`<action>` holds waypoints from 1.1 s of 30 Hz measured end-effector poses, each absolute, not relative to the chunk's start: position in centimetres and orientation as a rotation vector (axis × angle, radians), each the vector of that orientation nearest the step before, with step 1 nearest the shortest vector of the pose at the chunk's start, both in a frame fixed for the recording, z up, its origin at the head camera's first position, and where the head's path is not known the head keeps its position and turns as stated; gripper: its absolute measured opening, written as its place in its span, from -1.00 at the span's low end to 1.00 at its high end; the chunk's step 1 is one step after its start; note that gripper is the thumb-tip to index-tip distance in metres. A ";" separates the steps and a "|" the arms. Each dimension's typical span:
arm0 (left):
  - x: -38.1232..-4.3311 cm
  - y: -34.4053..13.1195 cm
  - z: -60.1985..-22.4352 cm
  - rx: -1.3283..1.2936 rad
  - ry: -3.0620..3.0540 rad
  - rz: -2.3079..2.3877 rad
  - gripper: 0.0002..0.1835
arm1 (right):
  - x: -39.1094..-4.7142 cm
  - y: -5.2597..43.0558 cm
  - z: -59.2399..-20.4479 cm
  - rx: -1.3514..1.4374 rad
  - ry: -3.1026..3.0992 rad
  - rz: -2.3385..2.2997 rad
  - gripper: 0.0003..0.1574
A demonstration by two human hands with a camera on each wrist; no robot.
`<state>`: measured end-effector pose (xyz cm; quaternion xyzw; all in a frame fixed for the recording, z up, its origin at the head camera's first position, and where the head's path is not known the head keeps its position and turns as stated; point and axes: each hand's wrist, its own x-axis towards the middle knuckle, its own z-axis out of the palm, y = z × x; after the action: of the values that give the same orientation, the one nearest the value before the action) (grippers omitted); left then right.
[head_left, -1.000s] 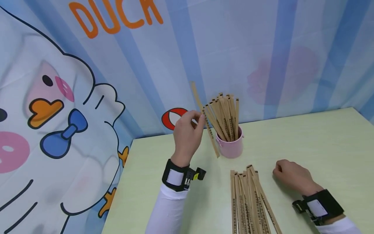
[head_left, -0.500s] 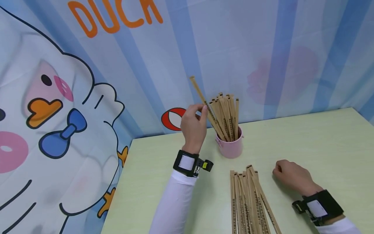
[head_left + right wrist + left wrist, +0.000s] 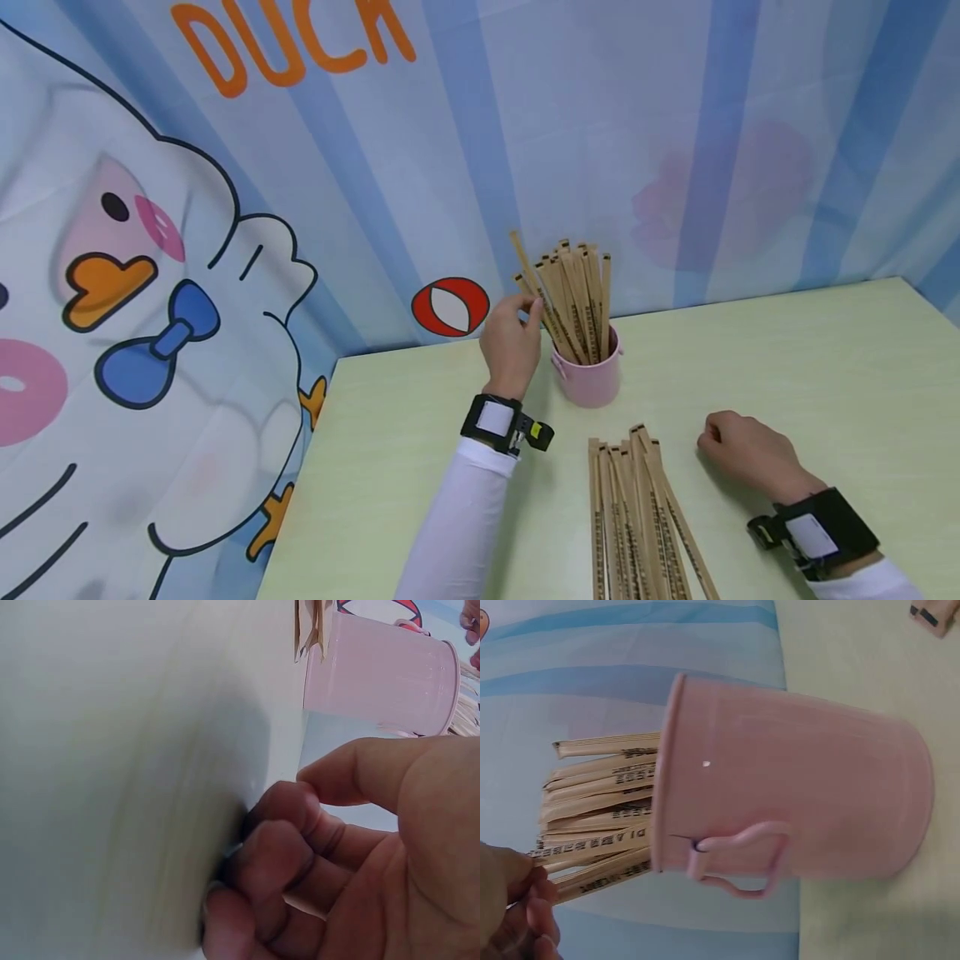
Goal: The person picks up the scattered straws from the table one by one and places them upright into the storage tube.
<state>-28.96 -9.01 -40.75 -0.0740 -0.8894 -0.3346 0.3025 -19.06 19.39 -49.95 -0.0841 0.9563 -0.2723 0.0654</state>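
Observation:
My left hand point(image 3: 512, 343) pinches one pair of paper-wrapped chopsticks point(image 3: 521, 255) between thumb and fingertips. Its lower end stands inside a small pink bucket point(image 3: 589, 387), leaning left against the rim. Several more paper-wrapped chopsticks point(image 3: 579, 296) fan upward out of the bucket. From the left wrist view, the fingertips are at the top part of a printed brown sleeve point(image 3: 596, 846), beside the bucket's side handle point(image 3: 759, 838). My right hand point(image 3: 752, 452) rests on the tabletop with loosely curled fingers, holding nothing.
A loose pile of paper-wrapped chopsticks point(image 3: 628, 517) lies on the pale table point(image 3: 810, 358) in front of the bucket, left of my right hand. Behind the table hangs a blue striped cloth point(image 3: 585, 125) with a duck print.
My left hand has moved right with the chopsticks, from beside the bucket to over its rim, then lowered them into it. The right hand stays put.

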 end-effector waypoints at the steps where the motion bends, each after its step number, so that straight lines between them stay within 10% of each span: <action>1: -29.0 -8.9 -41.0 -0.197 -2.386 -0.882 -0.80 | -19.1 19.4 -49.9 -0.260 2.889 -0.825 -0.71; 33: -26.6 -9.6 -42.8 -0.192 -2.699 -0.870 -0.78 | -19.1 19.6 -50.1 -0.318 2.907 -0.852 -0.68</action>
<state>-26.58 -9.57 -42.75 -0.0669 -0.9390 -0.3028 0.1490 -19.14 19.60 -50.12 -0.1044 0.9533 -0.2793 0.0477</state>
